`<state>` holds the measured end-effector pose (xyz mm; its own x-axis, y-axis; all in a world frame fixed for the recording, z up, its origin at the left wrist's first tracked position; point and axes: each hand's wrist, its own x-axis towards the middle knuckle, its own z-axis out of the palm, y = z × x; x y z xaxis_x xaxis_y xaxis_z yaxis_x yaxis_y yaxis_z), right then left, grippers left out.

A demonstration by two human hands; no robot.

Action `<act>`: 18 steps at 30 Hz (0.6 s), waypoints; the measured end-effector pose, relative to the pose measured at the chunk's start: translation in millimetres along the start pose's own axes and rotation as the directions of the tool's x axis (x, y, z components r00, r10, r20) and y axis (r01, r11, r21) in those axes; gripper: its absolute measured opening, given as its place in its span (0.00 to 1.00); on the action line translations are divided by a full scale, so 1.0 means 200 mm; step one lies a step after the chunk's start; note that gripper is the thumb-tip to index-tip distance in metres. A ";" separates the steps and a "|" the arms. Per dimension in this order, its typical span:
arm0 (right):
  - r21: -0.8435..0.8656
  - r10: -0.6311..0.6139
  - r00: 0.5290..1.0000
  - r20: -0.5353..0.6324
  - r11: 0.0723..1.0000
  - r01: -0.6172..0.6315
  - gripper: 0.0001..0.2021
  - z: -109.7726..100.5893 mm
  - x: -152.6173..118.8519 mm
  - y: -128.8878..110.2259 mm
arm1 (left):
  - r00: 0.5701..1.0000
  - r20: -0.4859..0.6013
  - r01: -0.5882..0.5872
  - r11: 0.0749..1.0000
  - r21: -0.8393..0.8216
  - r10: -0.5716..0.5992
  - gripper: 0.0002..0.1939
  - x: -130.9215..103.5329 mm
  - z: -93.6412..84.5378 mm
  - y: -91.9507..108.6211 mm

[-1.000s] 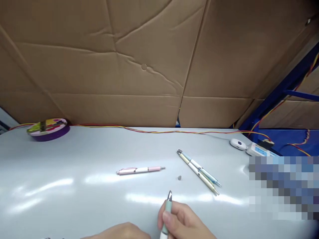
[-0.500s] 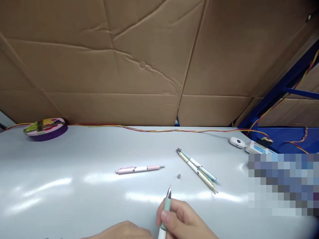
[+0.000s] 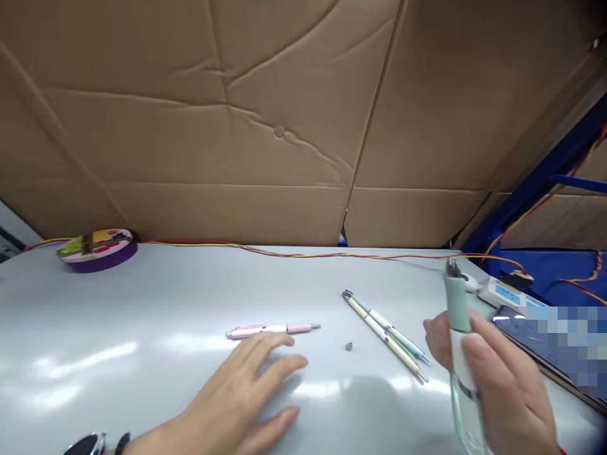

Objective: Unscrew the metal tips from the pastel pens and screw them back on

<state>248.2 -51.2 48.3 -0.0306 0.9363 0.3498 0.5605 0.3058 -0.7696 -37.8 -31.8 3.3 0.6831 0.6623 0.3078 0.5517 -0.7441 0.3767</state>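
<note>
My right hand [image 3: 502, 373] is closed round a mint-green and white pen [image 3: 459, 354], held upright above the table with its metal tip pointing up. Fingers spread, my left hand [image 3: 241, 385] hovers low over the table and holds nothing. Just beyond its fingertips lies a pink and white pen [image 3: 272, 329], partly covered by them. A small grey metal pen tip [image 3: 349, 346] rests by itself between the hands. To its right, a cream-yellow pen [image 3: 384, 336] and a light blue pen [image 3: 396, 332] lie side by side, touching.
A round purple box [image 3: 99, 251] sits at the back left of the white table [image 3: 190, 291]. Thin red and yellow wires [image 3: 284, 254] run along the cardboard wall [image 3: 237, 208]. At right are a power strip [image 3: 509, 296] and a dark phone-like slab [image 3: 526, 335], partly blurred out.
My right hand has lifted the green pen and carried it to the right. My left hand has come forward, opened, beside the pink pen. The view has shifted slightly.
</note>
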 end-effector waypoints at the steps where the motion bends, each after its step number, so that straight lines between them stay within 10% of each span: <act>1: -0.170 -0.068 0.998 -0.006 0.983 0.066 0.19 -0.01 0.04 0.02 | 0.998 0.003 0.064 0.997 0.046 -0.064 0.18 0.01 -0.01 -0.02; 7: -0.706 -0.112 0.975 0.192 0.675 0.216 0.14 0.12 0.14 0.20 | 0.984 -0.056 0.176 0.976 0.130 -0.170 0.18 0.03 -0.01 -0.07; 18: -0.537 -0.266 0.884 0.384 0.714 0.448 0.14 0.20 0.09 0.19 | 0.951 -0.014 0.308 0.943 0.127 -0.309 0.08 0.03 0.03 -0.12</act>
<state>235.7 -16.4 3.9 -0.4938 0.8129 0.3088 0.8315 0.5454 -0.1060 -42.8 -10.5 -9.5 0.4729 0.8608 0.1883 0.7912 -0.5089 0.3392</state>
